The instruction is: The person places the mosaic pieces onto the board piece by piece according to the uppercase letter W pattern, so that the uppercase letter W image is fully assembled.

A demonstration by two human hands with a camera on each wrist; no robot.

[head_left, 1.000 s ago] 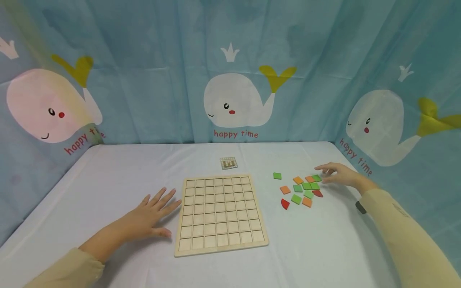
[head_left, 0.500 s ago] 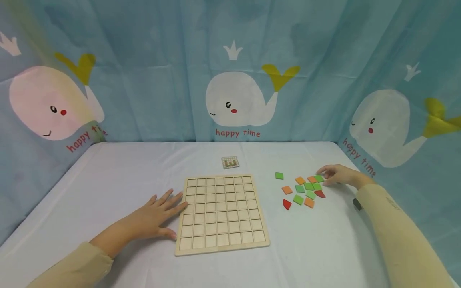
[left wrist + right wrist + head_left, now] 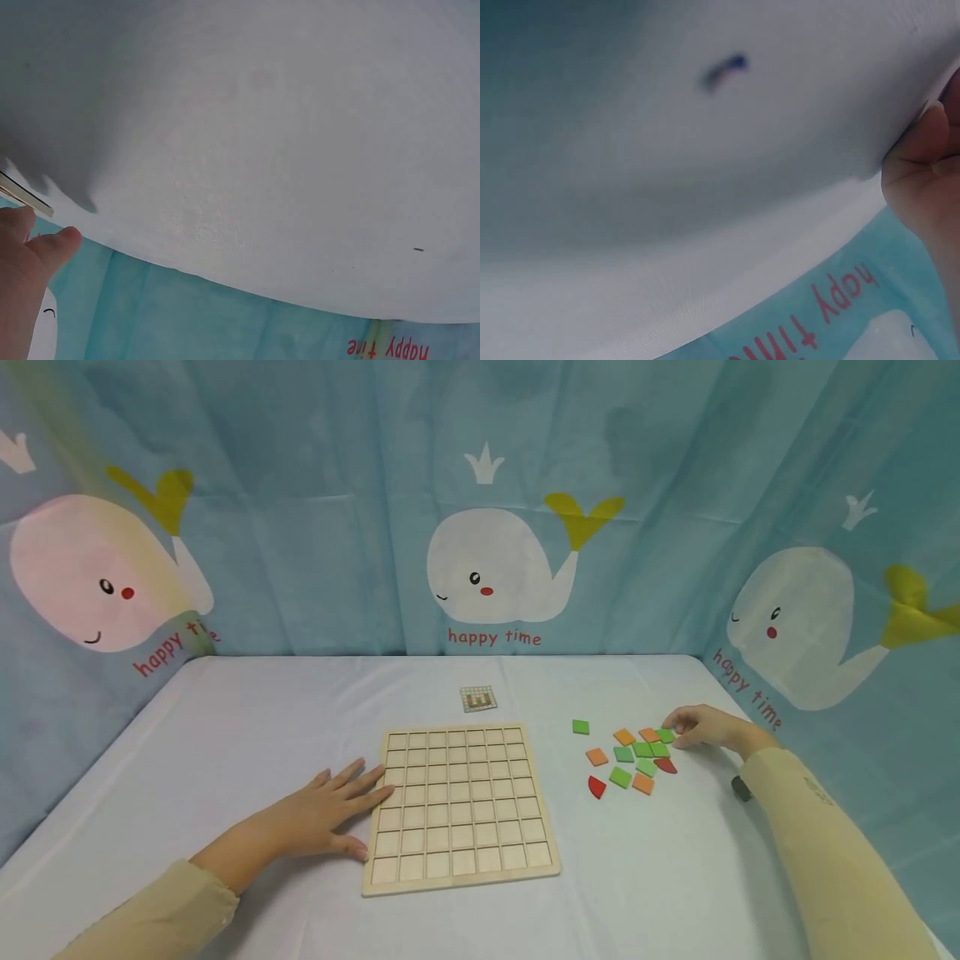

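Observation:
A wooden board with a grid of square recesses lies on the white table. My left hand is spread flat at its left side, fingertips over the rim and thumb by the lower left edge. In the left wrist view, fingers of that hand meet the board's edge. Farther right, my right hand reaches the tile group, with curled fingers and thumb at a green square tile, pinching its right side. The right wrist view shows the hand but no tile.
Beside that tile lie several green tiles, orange tiles and two red quarter-round pieces. A small patterned card sits behind the board. A dark object is by the right sleeve. A blue whale-print curtain encloses the table.
My left hand has moved right, its fingertips onto the board's rim. My right hand has lowered and its fingers closed in at the green tile, which has shifted slightly away from the orange tile beside it.

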